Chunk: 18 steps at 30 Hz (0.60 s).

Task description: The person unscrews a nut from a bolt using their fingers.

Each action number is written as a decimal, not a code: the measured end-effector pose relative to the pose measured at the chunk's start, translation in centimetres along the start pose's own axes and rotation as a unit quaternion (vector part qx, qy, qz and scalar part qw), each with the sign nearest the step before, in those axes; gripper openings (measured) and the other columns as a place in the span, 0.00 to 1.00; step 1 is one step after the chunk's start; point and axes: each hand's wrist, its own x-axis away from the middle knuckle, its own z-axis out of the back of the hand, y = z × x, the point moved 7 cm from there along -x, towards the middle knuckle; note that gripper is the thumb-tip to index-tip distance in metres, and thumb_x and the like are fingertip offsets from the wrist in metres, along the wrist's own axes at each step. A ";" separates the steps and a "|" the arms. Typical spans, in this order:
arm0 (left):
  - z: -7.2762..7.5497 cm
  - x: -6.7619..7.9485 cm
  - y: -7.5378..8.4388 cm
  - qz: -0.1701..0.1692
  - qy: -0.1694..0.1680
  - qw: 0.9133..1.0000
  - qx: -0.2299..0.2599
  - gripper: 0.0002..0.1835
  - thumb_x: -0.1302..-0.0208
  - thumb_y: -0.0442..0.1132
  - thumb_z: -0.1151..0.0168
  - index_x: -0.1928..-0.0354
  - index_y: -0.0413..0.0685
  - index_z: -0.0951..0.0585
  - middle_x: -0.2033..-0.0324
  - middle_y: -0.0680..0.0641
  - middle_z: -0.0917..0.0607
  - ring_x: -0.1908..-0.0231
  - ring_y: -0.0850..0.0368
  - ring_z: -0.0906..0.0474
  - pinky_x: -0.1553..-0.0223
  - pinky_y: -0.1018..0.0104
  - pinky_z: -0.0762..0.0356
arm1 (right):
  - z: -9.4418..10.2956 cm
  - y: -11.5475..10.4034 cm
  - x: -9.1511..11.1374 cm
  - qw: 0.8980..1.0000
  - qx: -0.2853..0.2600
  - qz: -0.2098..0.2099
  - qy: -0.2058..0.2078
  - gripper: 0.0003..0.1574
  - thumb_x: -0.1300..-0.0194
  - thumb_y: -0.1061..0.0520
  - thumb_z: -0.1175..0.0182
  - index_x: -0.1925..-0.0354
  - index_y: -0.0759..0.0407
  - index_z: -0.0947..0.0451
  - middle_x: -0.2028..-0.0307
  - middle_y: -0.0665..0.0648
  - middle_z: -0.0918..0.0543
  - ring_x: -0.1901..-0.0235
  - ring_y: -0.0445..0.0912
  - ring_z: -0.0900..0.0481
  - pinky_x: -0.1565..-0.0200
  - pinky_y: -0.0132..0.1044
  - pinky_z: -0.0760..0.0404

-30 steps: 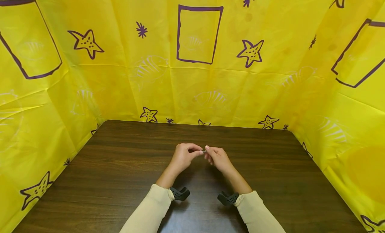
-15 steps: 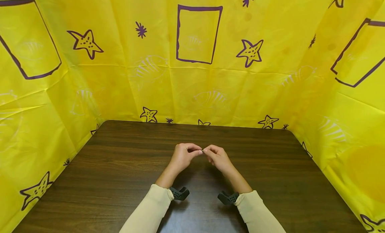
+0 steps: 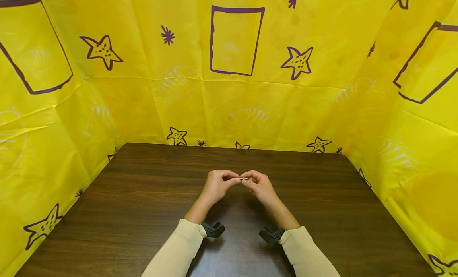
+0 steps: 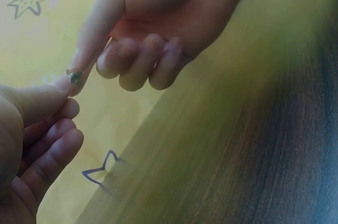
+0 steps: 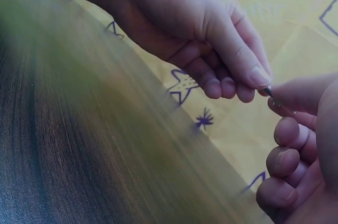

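In the head view, a thin metal rod (image 3: 245,178), small and bolt-like with a slight bump along it, lies level between both hands above the table. My left hand (image 3: 216,185) pinches its left end between thumb and fingertips. From the other side my right hand (image 3: 262,187) has its thumb and index finger around the rod at the bump, other fingers curled beneath. The left wrist view shows a dark metallic bit of the rod (image 4: 75,77) where the fingertips meet. Fingertips hide most of it in the right wrist view, so its exact kind is unclear.
A dark wood-grain table (image 3: 150,213) lies under the hands. Yellow cloth (image 3: 143,106) printed with purple stars and fish hangs around its back and sides. Each wrist wears a dark band, the left band (image 3: 214,230) and the right band (image 3: 270,235).
The right thumb and index finger have shifted around the rod and spread slightly, so more of it shows now than half a second ago. The left hand stays almost still.
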 end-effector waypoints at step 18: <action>0.0 0.1 -0.1 -0.005 0.002 1.000 0.012 0.03 0.43 0.38 0.28 0.67 0.48 0.11 0.72 0.54 0.13 0.75 0.64 0.21 0.72 0.68 0.22 | 0.4 0.3 -0.1 0.999 -0.027 0.012 0.016 0.11 0.35 0.72 0.43 0.55 0.79 0.24 0.82 0.54 0.33 0.84 0.45 0.39 0.80 0.34 0.38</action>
